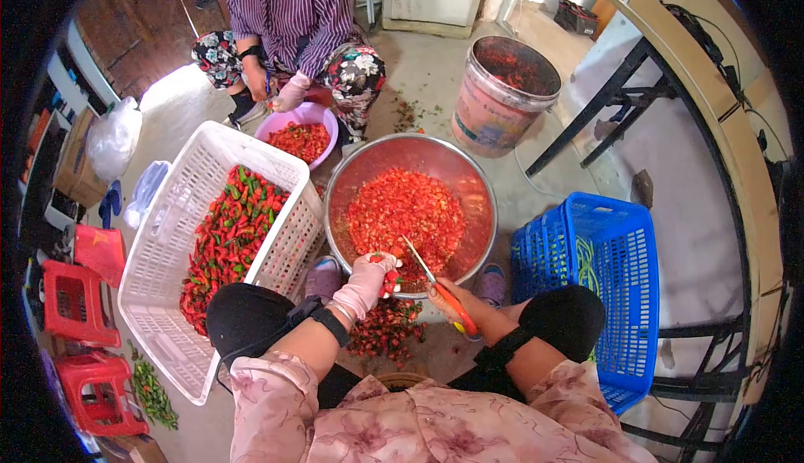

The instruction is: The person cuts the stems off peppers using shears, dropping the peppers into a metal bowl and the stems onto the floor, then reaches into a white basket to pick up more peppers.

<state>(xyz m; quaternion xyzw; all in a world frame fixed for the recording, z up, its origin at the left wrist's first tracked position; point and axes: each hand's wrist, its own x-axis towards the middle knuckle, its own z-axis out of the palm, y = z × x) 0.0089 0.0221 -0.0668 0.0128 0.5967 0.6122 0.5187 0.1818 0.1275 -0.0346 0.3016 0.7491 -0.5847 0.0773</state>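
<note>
Gloved in pale pink, my left hand (367,285) is closed around some red peppers (390,282) at the near rim of the steel bowl (486,212). My right hand (452,300) grips orange-handled scissors (456,306), whose blades point up and left over the bowl, a little apart. Chopped red peppers (406,216) fill the bowl's bottom. Below my hands, a pile of dark red pepper pieces (387,329) lies on the floor. Whole red and green peppers (230,237) lie in the white crate (159,312) at the left.
Across from me a person (293,28) crouches with a gloved hand over a purple basin (327,120) of cut peppers. A pink bucket (494,111) stands beyond the bowl. Right: blue basket (620,295), black-legged table (712,78). Left: red stools (79,304).
</note>
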